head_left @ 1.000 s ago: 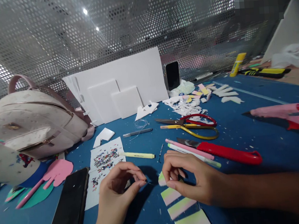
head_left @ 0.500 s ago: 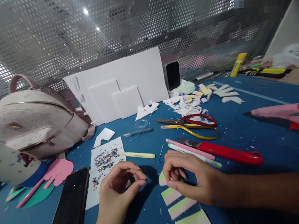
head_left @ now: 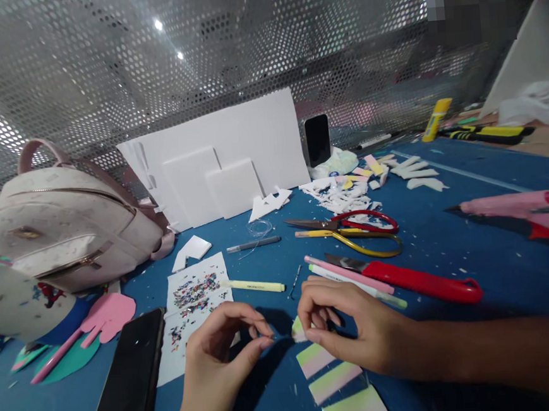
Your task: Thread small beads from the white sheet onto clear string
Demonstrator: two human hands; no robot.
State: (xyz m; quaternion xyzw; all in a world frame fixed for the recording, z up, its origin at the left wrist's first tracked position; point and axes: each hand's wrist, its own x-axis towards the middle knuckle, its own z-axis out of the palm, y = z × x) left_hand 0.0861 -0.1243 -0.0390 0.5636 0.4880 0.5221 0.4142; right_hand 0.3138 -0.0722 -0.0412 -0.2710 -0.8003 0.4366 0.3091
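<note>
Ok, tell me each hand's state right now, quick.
Left hand: thumb and fingers nearly closed together; whether it holds anything can't be told.
Right hand: fingers curled in; whether it holds anything can't be told.

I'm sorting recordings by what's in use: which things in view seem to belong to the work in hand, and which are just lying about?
Likely in use: sheet with small coloured bits, beside the left hand; pink-and-green pieces, by the right hand.

Probably just lying about, untouched: scissors; red-handled tool; pink glue gun; backpack; flat black phone.

Whether either hand pinches anything, I can't tell.
</note>
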